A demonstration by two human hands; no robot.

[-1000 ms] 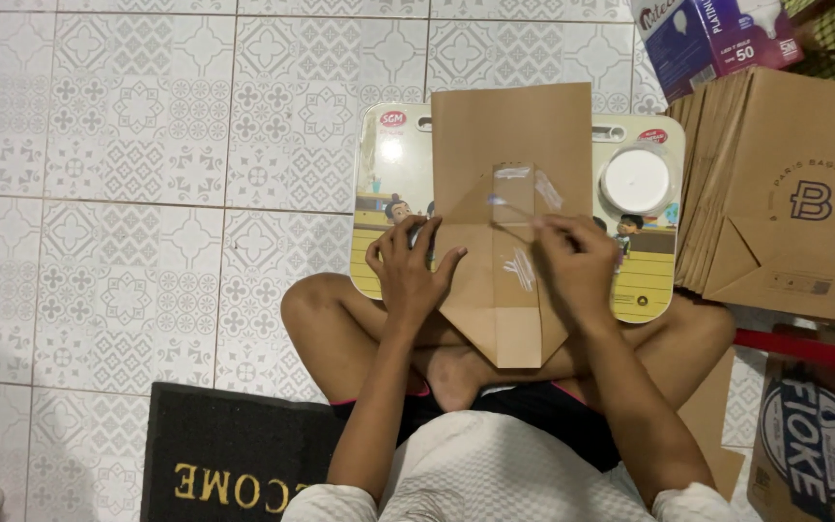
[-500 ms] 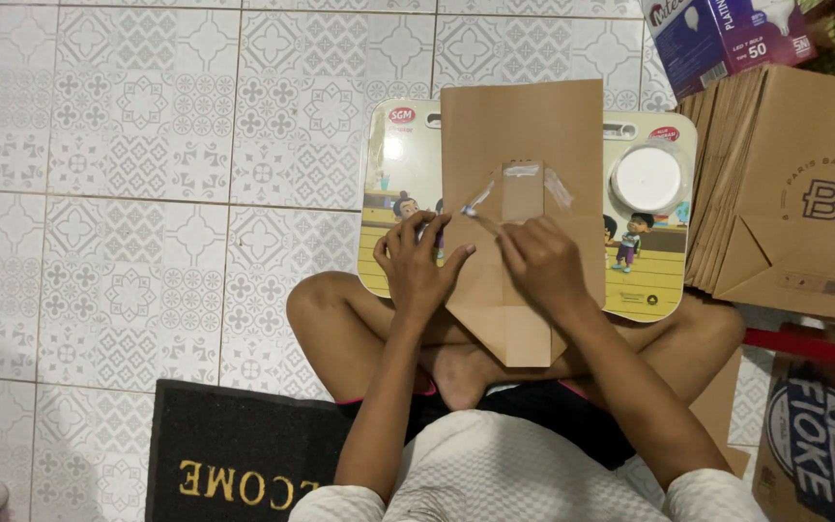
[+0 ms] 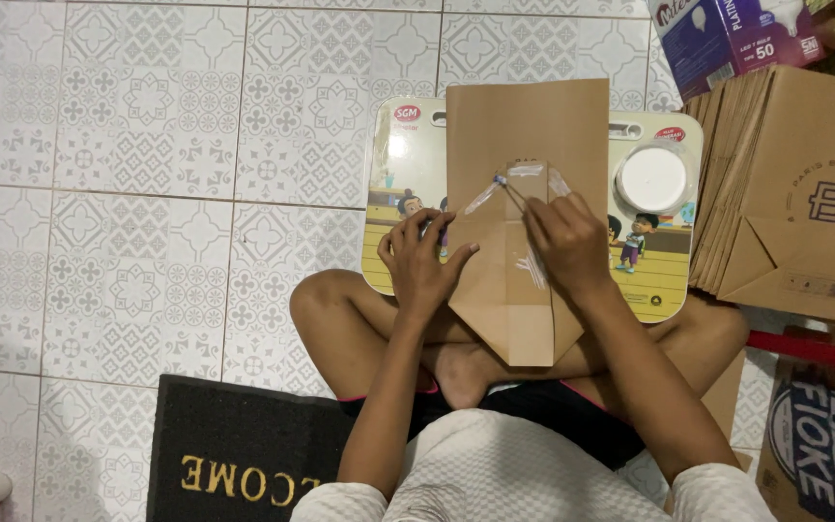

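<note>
A brown paper bag [image 3: 529,145] lies flat on a small cartoon-printed lap table [image 3: 393,193] over my crossed legs. Its bottom flaps are folded into a point toward me. My left hand [image 3: 424,266] presses flat on the bag's left flap, fingers spread. My right hand [image 3: 564,244] rests on the right side of the folded bottom, fingertips touching a strip of clear tape [image 3: 509,188] stuck across the flap. A round white tape roll [image 3: 651,179] sits on the table to the right of the bag.
A stack of flat brown paper bags [image 3: 785,193] leans at the right. A purple-and-white box [image 3: 727,34] is at the top right, another printed box [image 3: 823,445] at the lower right. A black doormat [image 3: 234,454] lies on the patterned tile floor.
My right hand has slid from the flap's centre toward the right, smoothing the tape. The view shifted slightly; the left hand stays pressed on the bag.
</note>
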